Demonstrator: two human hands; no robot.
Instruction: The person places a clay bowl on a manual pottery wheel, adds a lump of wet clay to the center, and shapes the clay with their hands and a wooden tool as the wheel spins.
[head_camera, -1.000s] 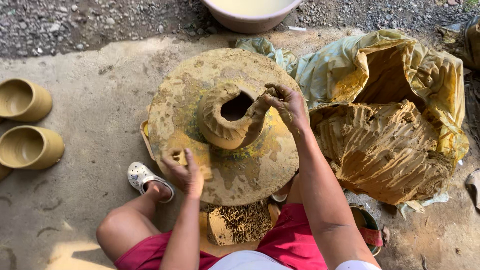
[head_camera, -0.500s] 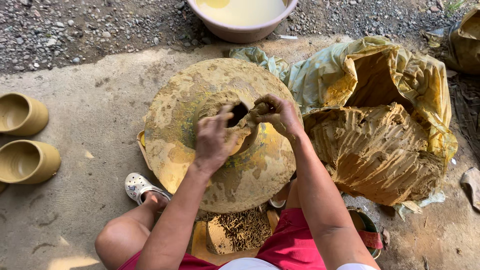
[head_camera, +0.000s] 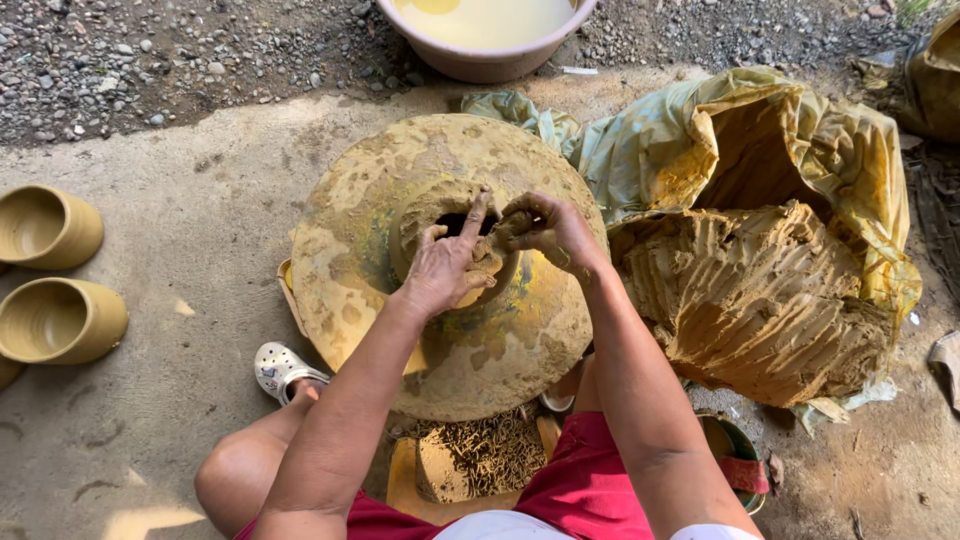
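A rough clay pot (head_camera: 425, 215) stands in the middle of a round, clay-smeared wheel (head_camera: 345, 290). My left hand (head_camera: 448, 265) lies over the pot's near wall, fingers spread and reaching up to its dark opening. My right hand (head_camera: 545, 228) pinches the pot's right rim, with a lump of wet clay between its fingers. Both hands are coated in clay and touch each other at the rim.
A big block of brown clay (head_camera: 760, 300) lies in yellow-green plastic sheeting (head_camera: 690, 130) at the right. A pink basin of cloudy water (head_camera: 485, 35) stands at the top. Two finished clay pots (head_camera: 55, 290) sit at the left. Gravel lies beyond the concrete.
My left hand has come up from the wheel's near edge onto the pot's wall. The right hand stays at the rim. The view has shifted slightly.
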